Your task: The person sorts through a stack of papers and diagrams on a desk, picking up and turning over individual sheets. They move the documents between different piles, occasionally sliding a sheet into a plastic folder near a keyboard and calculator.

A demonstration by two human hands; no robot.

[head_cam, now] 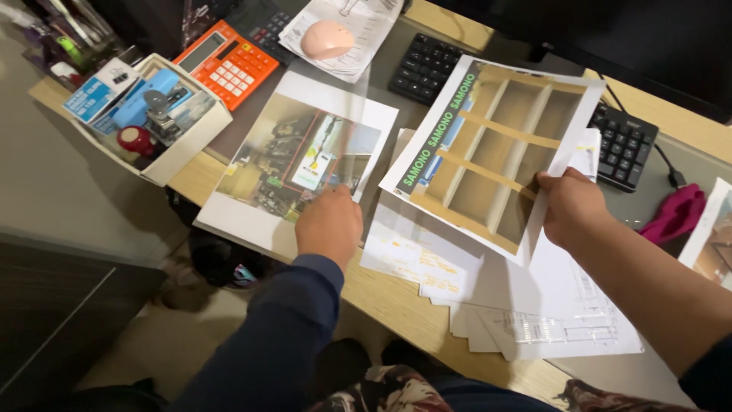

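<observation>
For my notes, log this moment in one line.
left hand: on clear plastic sheet | right hand: holds wooden-shelf printout | wooden desk

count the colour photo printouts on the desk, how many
3: one under the left hand, the shop-interior printout; one in the right hand, the shelf printout; one cut off at the right edge. More may be hidden.

I have a single view, from the camera on the person's head, looking steeply down and close over the desk (pixel 396 305). The desk edge runs from ten o'clock towards five o'clock, floor at seven o'clock.
</observation>
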